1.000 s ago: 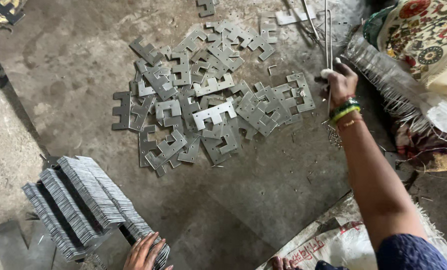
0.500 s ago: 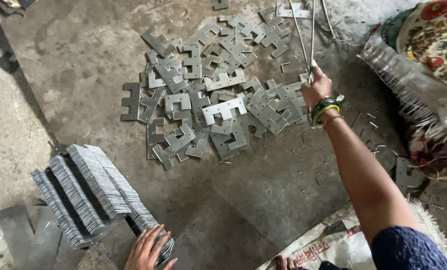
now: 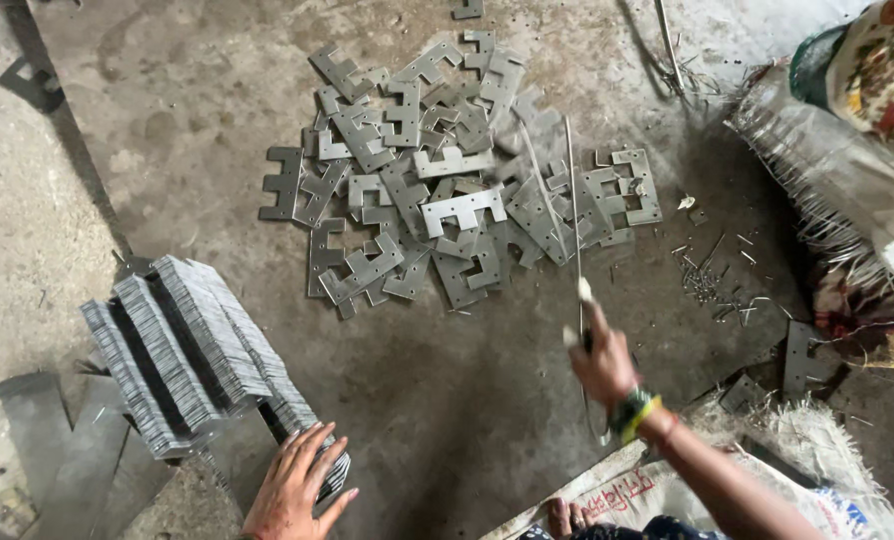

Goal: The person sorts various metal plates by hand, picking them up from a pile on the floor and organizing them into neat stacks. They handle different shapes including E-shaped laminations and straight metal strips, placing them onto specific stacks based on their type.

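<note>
Concrete floor fills our view, grey and dusty. On it, well ahead of us, lies the heap of flat E-shaped metal plates, spread loosely and overlapping. To our left stands the stack of the same plates packed on edge in tight rows, its long axis running from far left toward our knees.

Our left hand rests flat on the near end of that stack, fingers spread, palm down, closed round nothing. Our right hand is clenched on the rod, a thin straight metal wire. The fist holds the rod at its near end, and the rod runs almost straight away from us, its far tip over the right part of the heap, above the plates there; we cannot tell whether it touches them.

So the heap lies directly beyond the right fist, along the rod's own line, and the right hand is much nearer to it than the left. Small wire offcuts lie scattered just right of the rod.
</note>
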Demonstrator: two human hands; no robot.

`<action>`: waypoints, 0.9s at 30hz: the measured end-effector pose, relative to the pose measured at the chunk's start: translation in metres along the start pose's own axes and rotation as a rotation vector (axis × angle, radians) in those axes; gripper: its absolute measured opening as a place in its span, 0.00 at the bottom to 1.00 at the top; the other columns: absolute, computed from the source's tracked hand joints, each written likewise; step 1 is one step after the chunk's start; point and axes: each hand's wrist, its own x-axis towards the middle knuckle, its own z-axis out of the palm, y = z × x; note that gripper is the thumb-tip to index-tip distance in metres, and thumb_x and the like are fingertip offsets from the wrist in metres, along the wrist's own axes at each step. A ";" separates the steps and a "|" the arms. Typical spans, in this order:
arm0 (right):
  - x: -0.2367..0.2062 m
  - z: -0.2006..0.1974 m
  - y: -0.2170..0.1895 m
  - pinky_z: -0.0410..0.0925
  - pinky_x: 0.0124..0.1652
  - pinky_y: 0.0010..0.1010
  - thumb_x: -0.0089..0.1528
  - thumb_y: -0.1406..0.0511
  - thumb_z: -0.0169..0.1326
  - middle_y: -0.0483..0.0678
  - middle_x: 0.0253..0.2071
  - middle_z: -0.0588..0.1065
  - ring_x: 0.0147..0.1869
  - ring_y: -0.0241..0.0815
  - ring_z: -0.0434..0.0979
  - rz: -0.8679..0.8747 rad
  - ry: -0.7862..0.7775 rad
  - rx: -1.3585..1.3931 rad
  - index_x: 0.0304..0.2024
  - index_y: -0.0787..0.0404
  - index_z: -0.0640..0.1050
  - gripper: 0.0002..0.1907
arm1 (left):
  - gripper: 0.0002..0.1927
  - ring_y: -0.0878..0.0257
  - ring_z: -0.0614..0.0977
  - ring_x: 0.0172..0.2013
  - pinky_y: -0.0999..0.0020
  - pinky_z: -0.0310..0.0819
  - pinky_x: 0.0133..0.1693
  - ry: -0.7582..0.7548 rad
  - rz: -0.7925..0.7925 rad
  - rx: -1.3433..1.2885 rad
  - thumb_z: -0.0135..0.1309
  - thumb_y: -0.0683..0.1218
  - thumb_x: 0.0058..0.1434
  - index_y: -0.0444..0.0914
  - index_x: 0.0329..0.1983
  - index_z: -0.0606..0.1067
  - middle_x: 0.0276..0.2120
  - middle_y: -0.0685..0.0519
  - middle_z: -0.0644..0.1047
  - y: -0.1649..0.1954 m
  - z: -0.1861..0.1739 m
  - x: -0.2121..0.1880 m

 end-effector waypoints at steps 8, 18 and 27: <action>-0.063 -0.032 0.001 0.63 0.24 0.35 0.61 0.62 0.59 0.46 0.19 0.70 0.21 0.36 0.66 0.051 0.122 0.001 0.67 0.56 0.67 0.32 | 0.36 0.43 0.61 0.66 0.47 0.51 0.65 0.072 0.005 0.001 0.59 0.58 0.56 0.37 0.64 0.66 0.65 0.40 0.63 0.026 -0.032 -0.006; -0.035 -0.083 0.032 0.70 0.46 0.54 0.61 0.54 0.62 0.60 0.43 0.76 0.47 0.62 0.76 0.155 0.207 -0.553 0.72 0.57 0.65 0.40 | 0.35 0.43 0.61 0.66 0.47 0.53 0.63 0.016 -0.066 -0.013 0.59 0.57 0.56 0.38 0.63 0.67 0.65 0.41 0.63 0.020 -0.028 -0.009; 0.133 -0.019 0.006 0.64 0.64 0.47 0.58 0.48 0.63 0.60 0.66 0.65 0.68 0.61 0.66 -0.213 -0.076 -0.509 0.69 0.57 0.66 0.42 | 0.36 0.45 0.62 0.65 0.45 0.51 0.65 0.006 0.015 -0.040 0.60 0.57 0.55 0.37 0.63 0.66 0.64 0.41 0.63 0.010 -0.014 0.009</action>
